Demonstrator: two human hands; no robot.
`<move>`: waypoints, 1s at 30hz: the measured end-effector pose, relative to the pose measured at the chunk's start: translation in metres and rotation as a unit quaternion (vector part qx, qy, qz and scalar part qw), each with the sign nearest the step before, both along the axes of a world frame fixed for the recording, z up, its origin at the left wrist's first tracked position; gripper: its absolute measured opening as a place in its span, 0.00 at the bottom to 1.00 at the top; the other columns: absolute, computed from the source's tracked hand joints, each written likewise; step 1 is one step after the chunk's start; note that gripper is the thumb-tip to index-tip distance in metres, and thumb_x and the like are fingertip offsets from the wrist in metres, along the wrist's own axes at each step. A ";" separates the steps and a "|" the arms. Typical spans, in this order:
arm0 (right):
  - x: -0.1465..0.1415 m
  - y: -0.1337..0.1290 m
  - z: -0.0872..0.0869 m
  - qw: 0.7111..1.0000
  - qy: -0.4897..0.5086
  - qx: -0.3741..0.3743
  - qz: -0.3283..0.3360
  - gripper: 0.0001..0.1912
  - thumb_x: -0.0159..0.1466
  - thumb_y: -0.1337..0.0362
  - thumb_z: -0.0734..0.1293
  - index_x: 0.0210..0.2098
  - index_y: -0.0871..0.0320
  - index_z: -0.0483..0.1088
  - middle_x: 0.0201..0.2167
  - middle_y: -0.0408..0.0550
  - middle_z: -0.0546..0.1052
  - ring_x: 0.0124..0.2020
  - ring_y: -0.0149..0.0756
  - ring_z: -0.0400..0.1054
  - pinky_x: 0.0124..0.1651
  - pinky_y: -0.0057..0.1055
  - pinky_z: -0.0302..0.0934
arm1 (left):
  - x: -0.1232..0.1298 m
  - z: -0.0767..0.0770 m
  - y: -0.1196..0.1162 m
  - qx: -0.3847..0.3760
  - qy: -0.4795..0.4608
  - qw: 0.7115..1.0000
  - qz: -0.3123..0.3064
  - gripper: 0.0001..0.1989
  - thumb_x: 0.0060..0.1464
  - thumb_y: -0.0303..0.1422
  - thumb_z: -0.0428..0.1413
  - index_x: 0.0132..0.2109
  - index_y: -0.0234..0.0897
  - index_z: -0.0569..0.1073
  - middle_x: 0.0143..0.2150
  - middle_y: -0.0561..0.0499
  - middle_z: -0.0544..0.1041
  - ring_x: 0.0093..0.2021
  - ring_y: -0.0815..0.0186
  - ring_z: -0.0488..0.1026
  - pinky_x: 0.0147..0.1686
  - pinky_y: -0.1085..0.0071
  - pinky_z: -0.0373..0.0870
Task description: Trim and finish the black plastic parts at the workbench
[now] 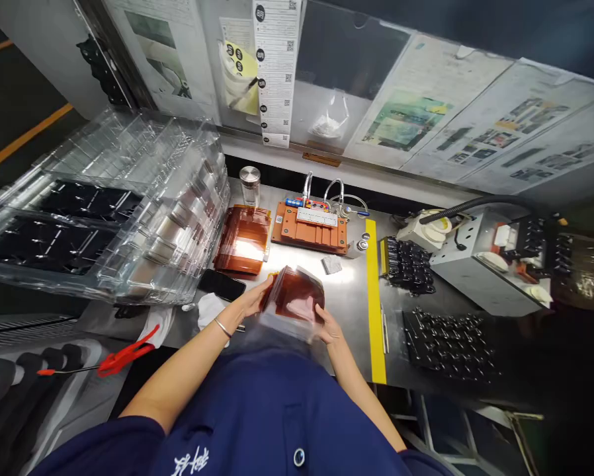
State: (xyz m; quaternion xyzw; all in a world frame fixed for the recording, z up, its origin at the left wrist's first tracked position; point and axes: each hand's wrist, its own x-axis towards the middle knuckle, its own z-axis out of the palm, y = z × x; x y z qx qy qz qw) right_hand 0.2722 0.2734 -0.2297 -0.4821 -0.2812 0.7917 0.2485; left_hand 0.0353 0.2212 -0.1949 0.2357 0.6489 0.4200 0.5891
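Gripping a bundle of amber sheets (301,294) by its opposite sides, you have both hands curled on it in front of your body: your left hand (251,301) takes the left edge, and your right hand (329,324) the right edge. The bundle's near edge is blurred, so you cannot tell whether it touches the bench (349,301). A metal bangle (222,326) circles your left wrist. Just left of your left hand lie a white cloth (210,309) and, beyond it, a dark phone (222,285). To the right of your right hand runs a yellow strip (376,311), with black parts (450,347) farther out on that side. Ahead of your hands sits a small grey block (331,265); beyond your left hand rests a second amber stack (242,241). Farther ahead stands an orange fixture (309,231), with a metal-lidded jar (250,188) to its left. Behind everything, papers (277,73) hang on the wall.
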 end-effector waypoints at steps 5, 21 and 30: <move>0.026 0.001 0.035 0.996 -0.013 0.059 0.072 0.30 0.48 0.53 0.74 0.48 0.55 0.69 0.50 0.51 0.76 0.53 0.46 0.69 0.52 0.39 0.66 | 0.057 0.016 -0.015 0.049 -0.090 0.995 -0.010 0.35 0.30 0.41 0.70 0.49 0.32 0.74 0.48 0.42 0.79 0.50 0.54 0.74 0.53 0.60 0.68; 0.075 0.013 0.052 0.940 -0.145 0.286 0.118 0.31 0.44 0.63 0.76 0.46 0.58 0.66 0.40 0.47 0.75 0.43 0.40 0.69 0.50 0.39 0.63 | 0.107 -0.011 -0.033 0.029 -0.045 0.998 -0.028 0.21 0.28 0.40 0.70 0.31 0.32 0.78 0.33 0.44 0.81 0.41 0.53 0.77 0.48 0.55 0.71; 0.064 0.035 0.097 0.858 -0.154 0.376 0.314 0.30 0.52 0.63 0.71 0.54 0.58 0.65 0.44 0.49 0.75 0.41 0.43 0.71 0.44 0.36 0.63 | 0.128 -0.021 -0.048 0.050 -0.083 0.995 -0.013 0.40 0.37 0.40 0.67 0.59 0.35 0.68 0.55 0.38 0.73 0.57 0.50 0.68 0.56 0.55 0.65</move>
